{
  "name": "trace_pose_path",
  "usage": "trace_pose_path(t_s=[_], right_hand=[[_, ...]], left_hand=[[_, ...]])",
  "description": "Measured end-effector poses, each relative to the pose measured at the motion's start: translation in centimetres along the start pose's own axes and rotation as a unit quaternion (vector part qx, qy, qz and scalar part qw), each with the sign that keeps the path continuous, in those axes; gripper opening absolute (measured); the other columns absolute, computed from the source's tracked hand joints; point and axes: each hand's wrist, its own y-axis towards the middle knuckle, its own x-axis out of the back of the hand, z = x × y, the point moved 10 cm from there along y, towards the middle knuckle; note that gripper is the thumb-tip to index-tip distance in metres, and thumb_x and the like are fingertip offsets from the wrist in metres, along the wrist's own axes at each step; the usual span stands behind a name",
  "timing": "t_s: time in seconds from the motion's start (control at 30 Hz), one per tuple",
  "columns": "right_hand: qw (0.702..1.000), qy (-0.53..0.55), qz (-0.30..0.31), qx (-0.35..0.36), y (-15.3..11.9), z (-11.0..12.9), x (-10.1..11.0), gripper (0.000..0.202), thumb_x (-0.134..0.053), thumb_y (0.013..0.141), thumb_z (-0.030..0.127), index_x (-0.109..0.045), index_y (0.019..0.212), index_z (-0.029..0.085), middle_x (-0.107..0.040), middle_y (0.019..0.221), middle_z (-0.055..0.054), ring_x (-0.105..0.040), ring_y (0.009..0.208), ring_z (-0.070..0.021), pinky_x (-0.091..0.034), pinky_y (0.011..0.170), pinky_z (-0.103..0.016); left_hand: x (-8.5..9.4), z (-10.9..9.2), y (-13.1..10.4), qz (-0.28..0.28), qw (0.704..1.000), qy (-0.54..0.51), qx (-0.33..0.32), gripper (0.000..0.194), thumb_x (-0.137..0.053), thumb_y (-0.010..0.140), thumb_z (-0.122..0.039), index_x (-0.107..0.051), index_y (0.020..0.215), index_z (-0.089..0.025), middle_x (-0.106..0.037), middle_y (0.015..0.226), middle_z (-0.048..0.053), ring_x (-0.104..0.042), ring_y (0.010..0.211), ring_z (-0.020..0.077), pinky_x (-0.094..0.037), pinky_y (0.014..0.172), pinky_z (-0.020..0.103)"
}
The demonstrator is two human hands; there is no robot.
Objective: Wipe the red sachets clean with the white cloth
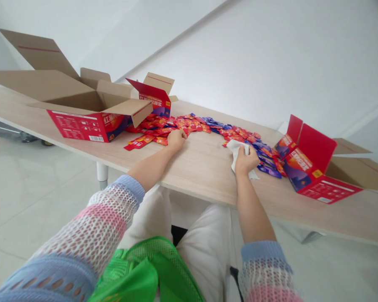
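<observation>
My right hand is closed round a crumpled white tissue, just over the table at the right part of the sachet pile. My left hand rests at the near edge of the pile, its fingers curled in; whether anything small is inside them is hidden. Red and orange sachets lie in a curved band across the table, mixed with blue-purple sachets toward the right. Several flat red sachets lie left of my left hand.
A large open red carton stands on the left, flaps spread, with a smaller open red box behind it. Another open red box stands at the right. The pale wooden table meets a white wall behind.
</observation>
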Motion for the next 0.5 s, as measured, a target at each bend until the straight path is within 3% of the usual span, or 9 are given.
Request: trace_pose_path(t_s=[0.07, 0.13, 0.23, 0.3, 0.37, 0.43, 0.5], right_hand=[[1.000, 0.008, -0.015, -0.001, 0.2, -0.2, 0.3, 0.043, -0.045, 0.087, 0.044, -0.068, 0.104, 0.011, -0.070, 0.098, -0.015, -0.063, 0.086, -0.0266, -0.042, 0.078, -0.033], [1.000, 0.014, 0.024, 0.002, 0.3, -0.4, -0.8, 0.043, -0.048, 0.086, 0.046, -0.069, 0.101, 0.012, -0.070, 0.096, -0.015, -0.062, 0.084, -0.0261, -0.043, 0.076, -0.033], [0.980, 0.021, 0.194, 0.043, -1.1, 0.4, -5.0, 0.045, -0.055, 0.081, 0.052, -0.070, 0.100, 0.014, -0.071, 0.094, -0.013, -0.063, 0.083, -0.0258, -0.044, 0.074, -0.033], [0.943, 0.027, 0.316, 0.098, -3.2, 1.9, -7.6, 0.047, -0.058, 0.079, 0.055, -0.070, 0.102, 0.016, -0.071, 0.096, -0.012, -0.063, 0.086, -0.0257, -0.045, 0.076, -0.033], [0.909, 0.060, 0.386, 0.149, -5.1, 3.6, -8.7, 0.047, -0.055, 0.081, 0.056, -0.069, 0.106, 0.019, -0.070, 0.101, -0.010, -0.063, 0.089, -0.0240, -0.045, 0.078, -0.032], [0.898, 0.112, 0.390, 0.173, -5.7, 5.1, -8.3, 0.046, -0.051, 0.085, 0.055, -0.067, 0.111, 0.021, -0.070, 0.105, -0.008, -0.063, 0.090, -0.0213, -0.045, 0.079, -0.031], [0.914, 0.135, 0.342, 0.172, -4.9, 5.4, -7.3, 0.046, -0.045, 0.088, 0.054, -0.066, 0.113, 0.022, -0.069, 0.109, -0.008, -0.062, 0.091, -0.0201, -0.045, 0.079, -0.030]], left_hand=[[0.2, -0.4, 0.1, -0.015, 1.000, 0.016, -0.010, 0.022, -0.056, 0.072, -0.009, -0.073, 0.079, -0.021, -0.072, 0.085, 0.004, -0.064, 0.083, 0.0203, -0.044, 0.077, 0.027], [0.4, -0.6, 0.0, -0.024, 0.999, 0.030, -0.008, 0.021, -0.056, 0.073, -0.011, -0.073, 0.079, -0.022, -0.072, 0.084, 0.004, -0.064, 0.082, 0.0204, -0.045, 0.075, 0.027], [0.7, -1.2, -0.2, -0.030, 0.998, 0.046, -0.012, 0.020, -0.055, 0.075, -0.013, -0.073, 0.080, -0.022, -0.072, 0.085, 0.004, -0.065, 0.083, 0.0208, -0.045, 0.075, 0.028], [0.7, -1.6, -0.4, -0.026, 0.998, 0.052, -0.016, 0.020, -0.055, 0.076, -0.014, -0.073, 0.079, -0.022, -0.072, 0.085, 0.004, -0.065, 0.084, 0.0208, -0.045, 0.075, 0.028], [0.7, -1.8, -0.5, -0.023, 0.998, 0.058, -0.014, 0.020, -0.055, 0.076, -0.015, -0.073, 0.079, -0.023, -0.072, 0.086, 0.004, -0.065, 0.085, 0.0211, -0.045, 0.076, 0.028], [0.9, -1.5, -0.6, -0.030, 0.997, 0.068, 0.003, 0.019, -0.055, 0.077, -0.016, -0.073, 0.080, -0.023, -0.072, 0.086, 0.004, -0.065, 0.086, 0.0221, -0.046, 0.076, 0.029], [1.2, -0.7, -0.6, -0.041, 0.995, 0.079, 0.034, 0.019, -0.055, 0.079, -0.018, -0.073, 0.082, -0.022, -0.072, 0.087, 0.006, -0.065, 0.086, 0.0232, -0.046, 0.075, 0.030]])
